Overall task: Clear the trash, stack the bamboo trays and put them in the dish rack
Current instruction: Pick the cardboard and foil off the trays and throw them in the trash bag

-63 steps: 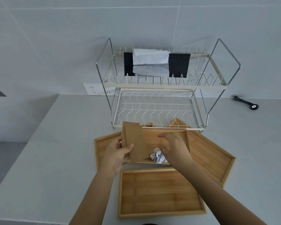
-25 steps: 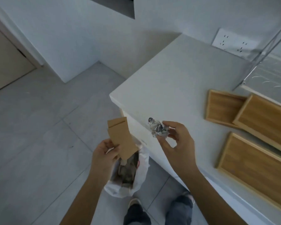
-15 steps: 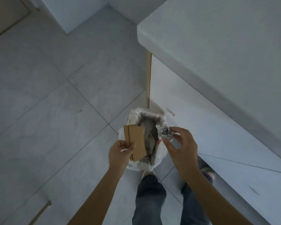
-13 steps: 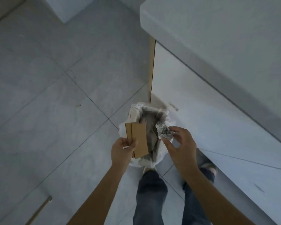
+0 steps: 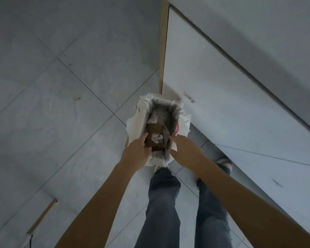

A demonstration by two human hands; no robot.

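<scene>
A white-lined trash bin (image 5: 136,120) stands on the floor by the cabinet. Inside it lies the brown cardboard piece (image 5: 155,129), and the crumpled foil ball (image 5: 157,138) rests on top of it. My left hand (image 5: 136,152) is at the bin's near-left rim, fingertips against the cardboard's edge; whether they grip it is hidden. My right hand (image 5: 183,149) hovers at the near-right rim with fingers apart and nothing in it. The bamboo trays and the dish rack are out of view.
A white cabinet front (image 5: 222,97) with a wooden edge strip (image 5: 164,51) rises just right of the bin, under the counter's edge. Grey floor tiles (image 5: 61,104) spread to the left. My legs in jeans (image 5: 161,208) stand right behind the bin.
Both hands dropped to the bin's rim. The foil ball left my right hand and now lies in the bin on the cardboard, which has gone down inside too.
</scene>
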